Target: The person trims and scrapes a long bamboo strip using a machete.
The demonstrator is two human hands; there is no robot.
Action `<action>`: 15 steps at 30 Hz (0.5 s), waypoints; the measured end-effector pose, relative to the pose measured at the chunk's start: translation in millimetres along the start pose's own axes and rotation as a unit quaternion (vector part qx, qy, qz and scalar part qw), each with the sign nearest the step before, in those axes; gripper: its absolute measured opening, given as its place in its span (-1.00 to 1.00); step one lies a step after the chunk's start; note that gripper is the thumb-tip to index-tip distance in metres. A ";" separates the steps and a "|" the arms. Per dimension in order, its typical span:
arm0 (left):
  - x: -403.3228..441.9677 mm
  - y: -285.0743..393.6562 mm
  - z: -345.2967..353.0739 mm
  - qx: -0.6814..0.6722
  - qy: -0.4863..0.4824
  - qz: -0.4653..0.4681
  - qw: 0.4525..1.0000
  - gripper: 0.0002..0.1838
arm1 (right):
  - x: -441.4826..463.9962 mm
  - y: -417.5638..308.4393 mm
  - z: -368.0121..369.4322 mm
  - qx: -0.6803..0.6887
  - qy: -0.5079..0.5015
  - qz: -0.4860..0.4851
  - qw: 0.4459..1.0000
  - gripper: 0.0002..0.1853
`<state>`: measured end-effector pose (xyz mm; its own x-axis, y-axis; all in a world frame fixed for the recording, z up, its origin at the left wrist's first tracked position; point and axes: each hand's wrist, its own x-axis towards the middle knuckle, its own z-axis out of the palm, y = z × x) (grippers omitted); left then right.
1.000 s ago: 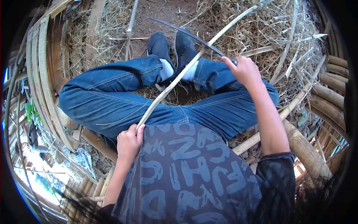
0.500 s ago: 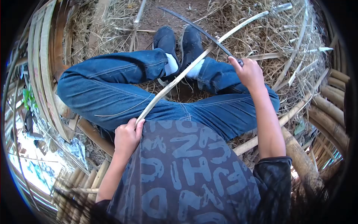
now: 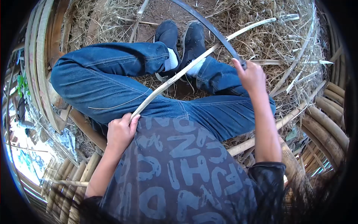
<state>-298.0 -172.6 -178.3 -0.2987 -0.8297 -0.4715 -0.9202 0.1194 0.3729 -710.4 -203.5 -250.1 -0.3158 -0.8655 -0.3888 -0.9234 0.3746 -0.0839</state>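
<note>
My left hand (image 3: 121,132) is closed on the near end of a long pale bamboo strip (image 3: 163,88), close to the shirt's hem. From there the strip slants up and right over my jeans, its far end above the straw-covered ground. My right hand (image 3: 253,76) is wrapped round the dark handle of a long curved knife (image 3: 212,28), thumb along the top. The dark blade crosses the strip near its far part, and its tip runs out of the top of the view. Most of the handle is hidden in my fist.
Dry straw and shavings (image 3: 257,33) cover the ground around my shoes (image 3: 194,41). Split bamboo slats (image 3: 39,71) stand at the left. Thick bamboo poles (image 3: 328,130) lie at the right. A thin sliver (image 3: 115,107) rests on my left leg.
The knife blade has turned and shows broader, its tip now beyond the top edge. My left hand and the strip's near end sit slightly lower and further left in view.
</note>
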 end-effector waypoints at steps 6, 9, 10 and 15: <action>-3.2 -4.4 1.3 -0.012 -0.005 -0.002 1.000 -0.69 | -21.2 -61.8 7.6 0.024 -0.004 -0.121 0.992 -0.28; -1.5 -2.7 0.0 -0.013 -0.012 -0.002 1.000 -0.68 | -14.6 -44.7 3.0 -0.054 0.001 -0.135 0.989 -0.27; -1.4 -3.5 0.8 -0.013 -0.014 0.001 1.000 -0.68 | -8.6 -30.9 0.8 -0.033 0.001 -0.108 0.994 -0.25; -1.3 -2.5 1.1 -0.005 0.001 0.011 1.000 -0.67 | 22.6 26.0 -11.6 0.025 -0.004 0.056 0.998 -0.23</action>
<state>-295.6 -171.2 -179.5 -0.3183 -0.8281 -0.4614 -0.9106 0.1319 0.3916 -744.1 -217.1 -250.4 -0.4137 -0.8150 -0.4057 -0.8705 0.4847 -0.0859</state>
